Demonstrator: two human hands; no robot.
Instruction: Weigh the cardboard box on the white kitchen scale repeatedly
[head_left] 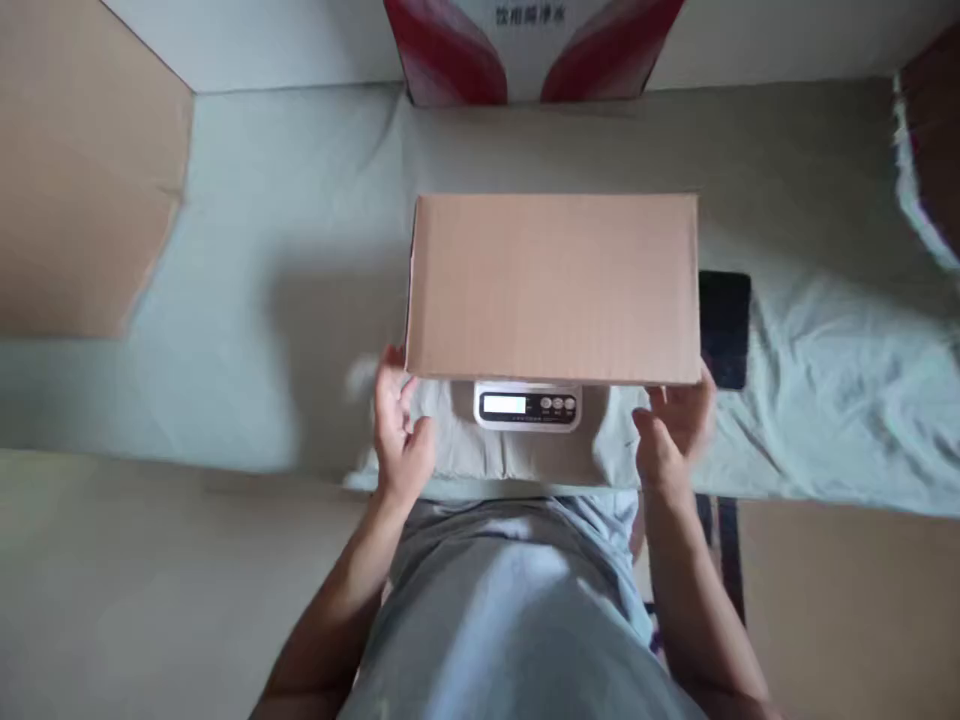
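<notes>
A closed plain cardboard box (553, 287) rests flat on a small white digital scale (528, 406), whose lit display and three buttons peek out under the box's near edge. My left hand (400, 430) hovers at the box's near left corner, fingers apart, holding nothing. At the near right corner, my right hand (675, 430) is likewise spread, just below the box edge. Whether the fingertips touch the box is unclear.
The scale sits on a pale green cloth-covered surface (285, 260). A dark phone (724, 328) lies just right of the box. A red-and-white carton (525, 45) stands behind it. Brown cardboard (75, 180) leans at the far left, and more shows at the far right.
</notes>
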